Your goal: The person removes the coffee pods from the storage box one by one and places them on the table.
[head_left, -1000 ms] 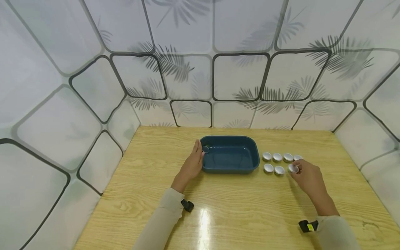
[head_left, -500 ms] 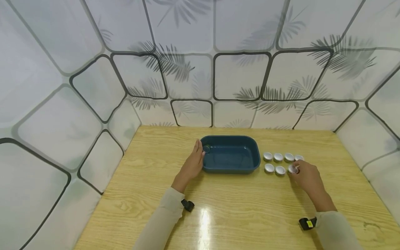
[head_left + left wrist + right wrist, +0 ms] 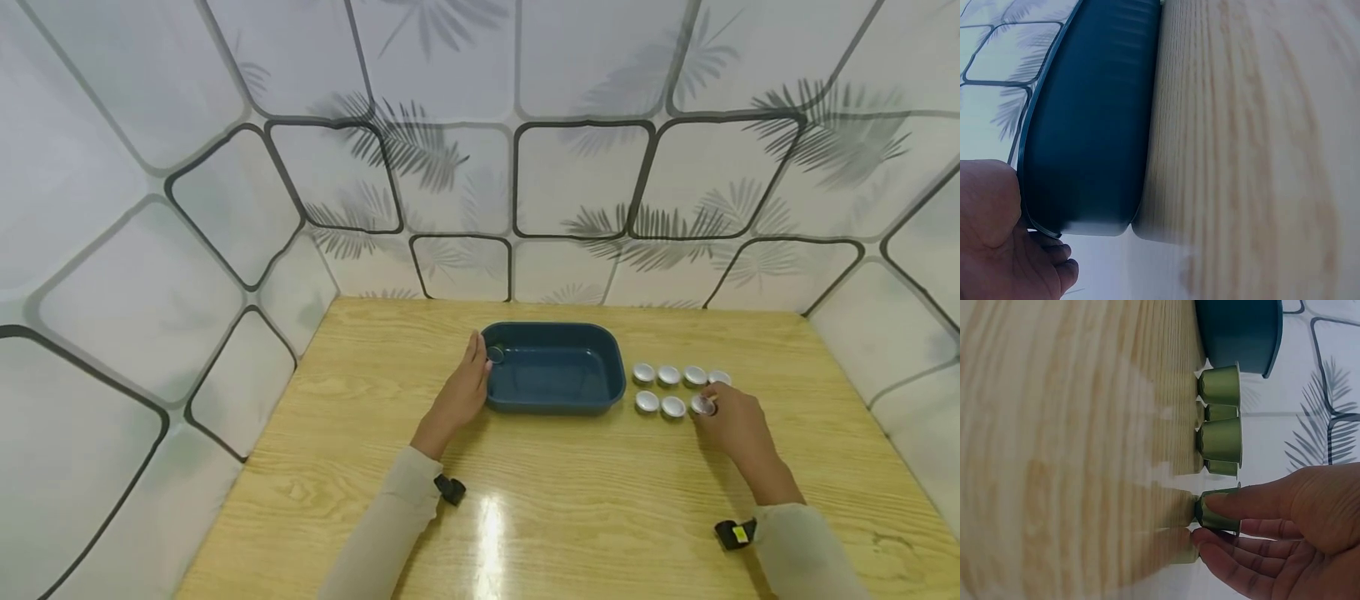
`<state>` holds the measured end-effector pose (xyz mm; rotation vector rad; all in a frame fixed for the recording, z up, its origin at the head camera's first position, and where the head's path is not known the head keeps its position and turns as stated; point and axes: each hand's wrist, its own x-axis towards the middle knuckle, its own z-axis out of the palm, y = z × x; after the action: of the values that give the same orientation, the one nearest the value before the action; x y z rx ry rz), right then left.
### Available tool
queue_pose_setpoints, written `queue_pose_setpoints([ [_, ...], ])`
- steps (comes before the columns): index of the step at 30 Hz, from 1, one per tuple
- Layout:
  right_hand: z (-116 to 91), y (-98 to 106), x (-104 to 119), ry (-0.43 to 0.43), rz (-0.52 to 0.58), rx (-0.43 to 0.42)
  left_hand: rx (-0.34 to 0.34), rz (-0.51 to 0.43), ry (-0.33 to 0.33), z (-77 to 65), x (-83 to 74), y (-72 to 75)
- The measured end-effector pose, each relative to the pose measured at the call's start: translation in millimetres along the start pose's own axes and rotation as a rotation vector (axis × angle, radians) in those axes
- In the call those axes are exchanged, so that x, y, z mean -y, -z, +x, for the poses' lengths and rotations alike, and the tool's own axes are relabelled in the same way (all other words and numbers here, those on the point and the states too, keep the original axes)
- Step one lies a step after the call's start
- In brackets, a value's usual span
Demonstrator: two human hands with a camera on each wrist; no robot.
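A dark blue rectangular tub (image 3: 555, 367) stands on the table, and my left hand (image 3: 461, 390) holds it by its left end. The left wrist view shows the thumb going over the rim, its tip hidden. Near that thumb, inside the tub, is a small round thing (image 3: 495, 356) too unclear to name. To the right, my right hand (image 3: 737, 423) pinches a green coffee capsule (image 3: 1219, 515) between thumb and fingers. Its silvery lid faces up, and its base is at the tabletop. Several matching capsules (image 3: 1221, 440) stand upright beside it in two short rows.
A light wooden table (image 3: 360, 400) carries everything. Patterned white walls (image 3: 450, 183) close it in at the back and sides. The row of capsules (image 3: 668, 376) at the back lies close to the tub's right end.
My right hand has shifted very slightly left with the capsule, which lines up with the front row. The left hand and the tub have stayed in place.
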<state>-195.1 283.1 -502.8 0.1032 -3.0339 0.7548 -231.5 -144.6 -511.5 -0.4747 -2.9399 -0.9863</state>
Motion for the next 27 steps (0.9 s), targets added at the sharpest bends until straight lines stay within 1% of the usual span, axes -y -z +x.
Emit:
queue_pose_setpoints([
  [9,-3.2,2.2,1.1,-0.016,0.015,0.032,-0.002,-0.012,-0.006,1.4,-0.3,0.3],
  [16,-11.0,13.7,11.1,-0.035,-0.018,0.069,-0.007,-0.018,-0.007,0.9,0.9,0.4],
  [21,-17.3,17.8,20.5,-0.024,-0.060,0.040,0.001,-0.011,0.000,1.0,0.7,0.4],
  [25,-18.4,17.0,29.2,-0.026,-0.075,0.014,0.000,-0.009,0.000,1.1,0.4,0.1],
  [27,-17.9,15.4,34.2,-0.012,-0.082,-0.011,0.000,-0.009,-0.004,1.4,0.3,0.0],
])
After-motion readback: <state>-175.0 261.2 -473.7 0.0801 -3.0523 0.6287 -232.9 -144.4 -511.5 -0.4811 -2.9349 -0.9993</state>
